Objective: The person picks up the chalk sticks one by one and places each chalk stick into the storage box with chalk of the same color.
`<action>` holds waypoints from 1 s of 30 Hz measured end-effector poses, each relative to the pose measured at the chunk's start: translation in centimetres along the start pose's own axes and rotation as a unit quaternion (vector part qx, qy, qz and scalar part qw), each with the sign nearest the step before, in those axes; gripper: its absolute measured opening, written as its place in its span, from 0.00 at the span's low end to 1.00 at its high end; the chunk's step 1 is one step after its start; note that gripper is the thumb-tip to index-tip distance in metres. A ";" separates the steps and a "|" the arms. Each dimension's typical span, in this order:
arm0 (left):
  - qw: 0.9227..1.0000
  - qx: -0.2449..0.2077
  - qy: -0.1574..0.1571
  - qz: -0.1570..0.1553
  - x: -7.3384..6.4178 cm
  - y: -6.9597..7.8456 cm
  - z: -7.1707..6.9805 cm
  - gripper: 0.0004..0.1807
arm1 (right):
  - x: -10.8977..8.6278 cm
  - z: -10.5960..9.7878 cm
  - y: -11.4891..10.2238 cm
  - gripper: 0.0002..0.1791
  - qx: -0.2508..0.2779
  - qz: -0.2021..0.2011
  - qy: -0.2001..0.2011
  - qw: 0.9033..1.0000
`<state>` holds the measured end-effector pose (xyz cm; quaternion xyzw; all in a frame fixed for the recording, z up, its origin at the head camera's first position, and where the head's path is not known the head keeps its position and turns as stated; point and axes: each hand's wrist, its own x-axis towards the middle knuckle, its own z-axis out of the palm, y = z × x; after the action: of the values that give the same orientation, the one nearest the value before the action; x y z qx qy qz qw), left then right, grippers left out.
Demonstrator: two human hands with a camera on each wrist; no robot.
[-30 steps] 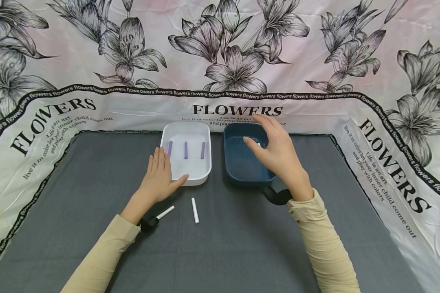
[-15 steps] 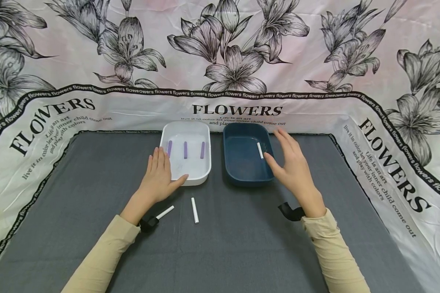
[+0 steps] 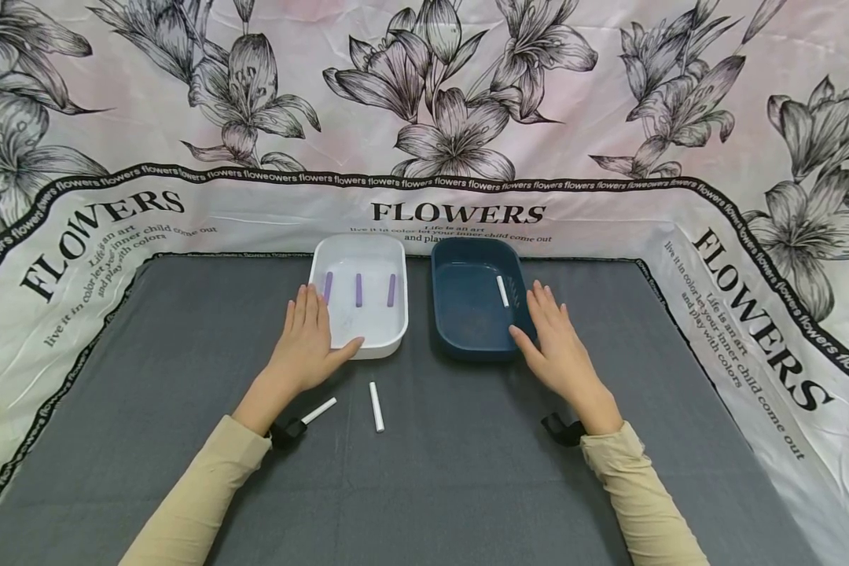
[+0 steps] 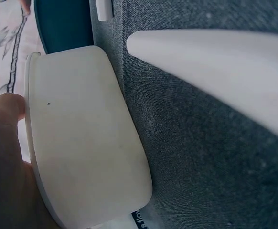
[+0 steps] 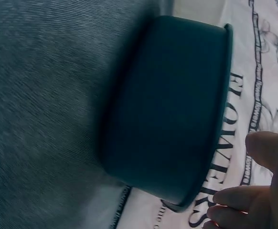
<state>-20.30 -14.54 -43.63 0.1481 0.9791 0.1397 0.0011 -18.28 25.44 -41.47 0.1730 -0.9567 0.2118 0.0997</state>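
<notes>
My left hand (image 3: 299, 351) rests with straight fingers over the left side and near corner of the white container (image 3: 368, 336). In the left wrist view its thumb touches the rim of that container (image 4: 84, 129). Three purple chalk-like sticks lie inside, spaced apart; the middle purple stick (image 3: 358, 291) shows fully. At the right side of the dark blue container (image 3: 467, 322) is my right hand (image 3: 564, 363), fingers extended, holding nothing. One white chalk-like stick (image 3: 502, 291) lies in the blue container. The right wrist view shows the outer wall of that container (image 5: 165, 105) beside the fingers.
Two more white sticks lie on the grey cloth (image 3: 424, 487) in front of the white container: a central white stick (image 3: 376, 407) and another white stick (image 3: 320, 410) beside the left wrist's black strap (image 3: 288, 432). A flower-printed backdrop (image 3: 453, 134) rises behind the containers.
My right hand has moved from over the blue container to its right side and nearer me, uncovering the white stick inside. The left hand has stayed in place.
</notes>
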 end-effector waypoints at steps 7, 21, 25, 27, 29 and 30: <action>1.000 -0.007 -0.008 0.000 -0.1 0.3 -0.2 0.58 | -0.1 1.4 0.8 0.40 -0.026 0.028 -0.068 0.997; 1.000 -0.003 -0.011 -0.004 -0.3 0.2 -0.1 0.58 | -0.2 2.2 0.8 0.38 -0.046 0.029 -0.099 0.994; 1.000 -0.001 -0.010 -0.005 -0.2 0.1 -0.3 0.58 | -0.1 2.2 0.8 0.37 -0.051 0.026 -0.093 0.994; 1.000 -0.001 -0.010 -0.004 -0.2 0.1 -0.4 0.59 | 0.0 2.3 0.8 0.37 -0.051 0.027 -0.093 0.994; 1.000 -0.002 -0.009 0.000 -0.1 0.0 -0.4 0.58 | 0.0 2.3 0.8 0.37 -0.050 0.029 -0.095 0.994; 1.000 -0.001 -0.007 0.003 -0.1 0.0 -0.4 0.58 | 0.0 2.3 0.7 0.37 -0.048 0.030 -0.095 0.994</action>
<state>-20.25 -14.69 -43.27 0.1521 0.9784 0.1399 0.0079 -18.81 25.04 -43.79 0.1589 -0.9757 0.1507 0.0105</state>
